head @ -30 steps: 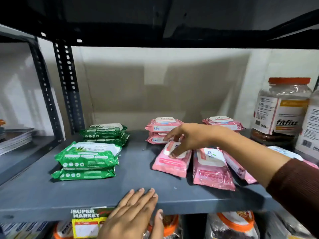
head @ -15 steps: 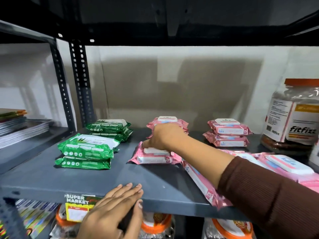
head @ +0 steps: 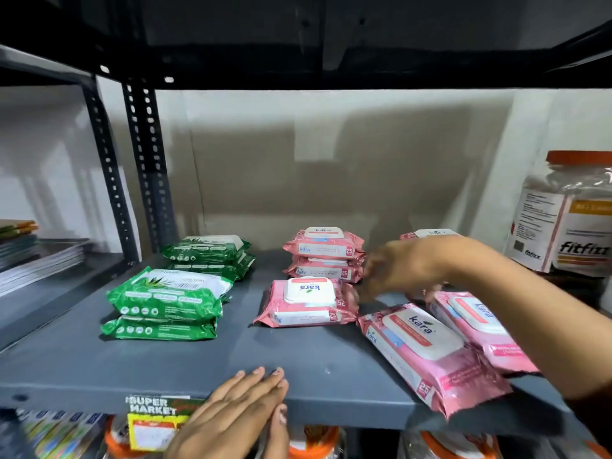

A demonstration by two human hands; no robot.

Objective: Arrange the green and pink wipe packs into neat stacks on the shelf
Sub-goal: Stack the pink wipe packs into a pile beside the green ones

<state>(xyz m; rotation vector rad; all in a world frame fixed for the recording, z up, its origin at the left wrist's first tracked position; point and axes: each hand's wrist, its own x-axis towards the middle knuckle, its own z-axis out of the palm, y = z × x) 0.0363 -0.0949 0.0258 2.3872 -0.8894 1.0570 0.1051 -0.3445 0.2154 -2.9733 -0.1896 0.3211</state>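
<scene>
A grey metal shelf [head: 185, 366] stands against a pale wall. Green packs [head: 165, 294] lie stacked at left, long axis left-right; pink packs [head: 427, 351] at right lie slanted. The left hand [head: 238, 415] rests flat, fingers together; the right hand [head: 400, 271] is blurred, grip unclear.

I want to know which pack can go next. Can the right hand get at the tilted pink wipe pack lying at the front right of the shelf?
Probably yes. The right hand is just behind the tilted pink wipe pack, whose top is uncovered, with nothing in between.

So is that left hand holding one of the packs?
No, the left hand lies flat and empty on the shelf's front edge.
</scene>
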